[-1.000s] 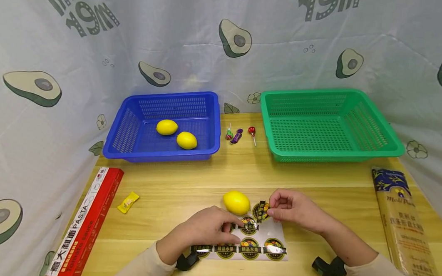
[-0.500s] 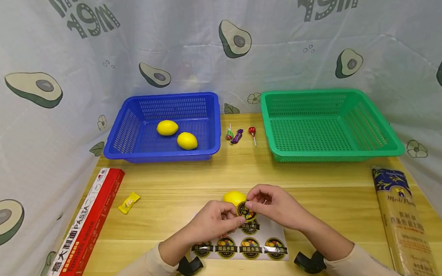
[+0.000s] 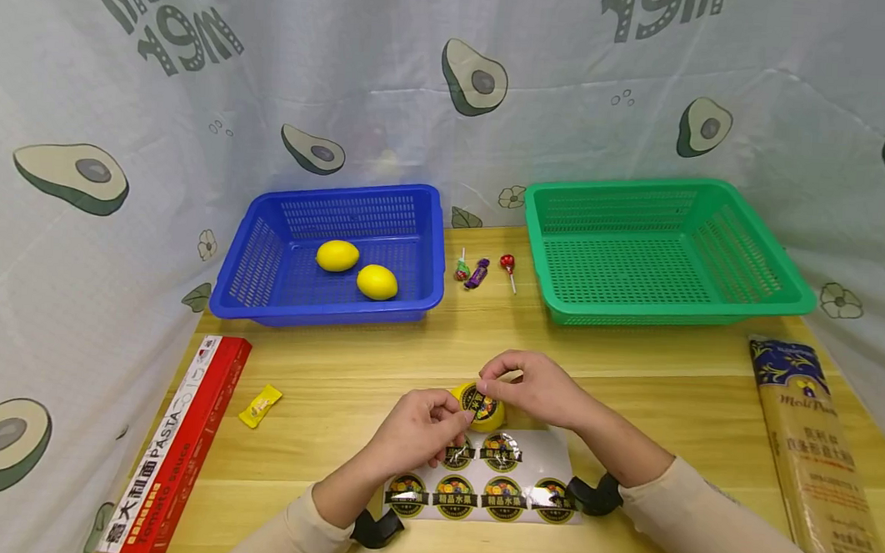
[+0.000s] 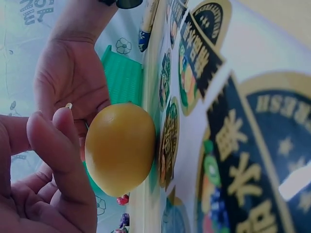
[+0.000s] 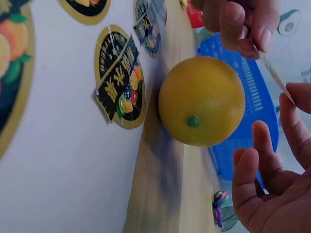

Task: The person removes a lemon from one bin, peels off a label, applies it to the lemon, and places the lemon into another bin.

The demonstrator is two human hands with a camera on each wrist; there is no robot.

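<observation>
A round black-and-gold fruit sticker (image 3: 478,402) is stretched between my two hands. My left hand (image 3: 418,430) pinches one edge between thumb and forefinger; my right hand (image 3: 537,392) pinches the opposite edge. Just below, a yellow lemon (image 5: 201,102) lies on the table, partly covered by the sticker in the head view. In the right wrist view the sticker appears edge-on, apart from the lemon. Nearer to me lies a white sheet (image 3: 546,451) bearing several matching stickers, some partly hidden by my left hand.
A blue basket (image 3: 325,314) with two lemons stands back left, a green basket (image 3: 681,310) back right. Between them lie two lollipops and a purple candy (image 3: 477,274). A red pasta box (image 3: 194,439), yellow candy (image 3: 260,406) and spaghetti pack (image 3: 816,455) lie at the sides.
My right hand has lifted a sticker off the sheet and moved left. My left hand has taken its other edge, and both hands have moved forward above the lemon.
</observation>
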